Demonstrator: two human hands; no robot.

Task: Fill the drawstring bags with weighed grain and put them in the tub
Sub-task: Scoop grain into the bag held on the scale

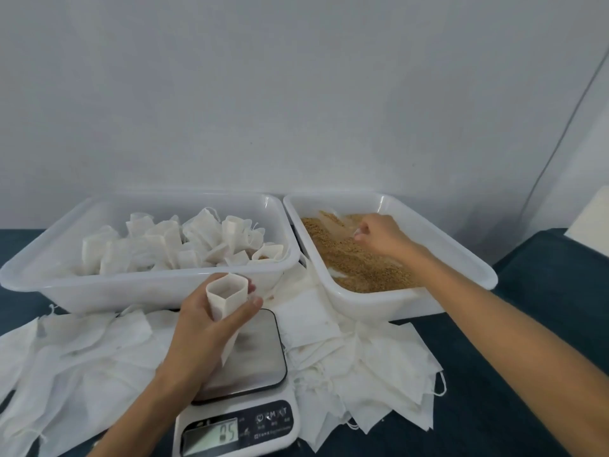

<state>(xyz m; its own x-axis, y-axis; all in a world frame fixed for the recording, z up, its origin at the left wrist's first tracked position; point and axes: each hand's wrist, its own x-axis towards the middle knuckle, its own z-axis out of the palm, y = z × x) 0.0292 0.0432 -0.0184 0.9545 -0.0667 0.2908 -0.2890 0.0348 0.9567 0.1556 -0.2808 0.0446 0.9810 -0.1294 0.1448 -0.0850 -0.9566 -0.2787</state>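
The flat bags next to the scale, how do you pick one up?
Pinch a loose corner of the top flat bag from above. They lie flat and overlapped beside the scale, so only edges and corners stick out to grab.

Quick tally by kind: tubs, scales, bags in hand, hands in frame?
White tubs: 2 (bag tub, grain tub)
Kitchen scale: 1
Open bag held by the left hand: 1
Hands: 2 (the right hand is in the grain)
Total: 6
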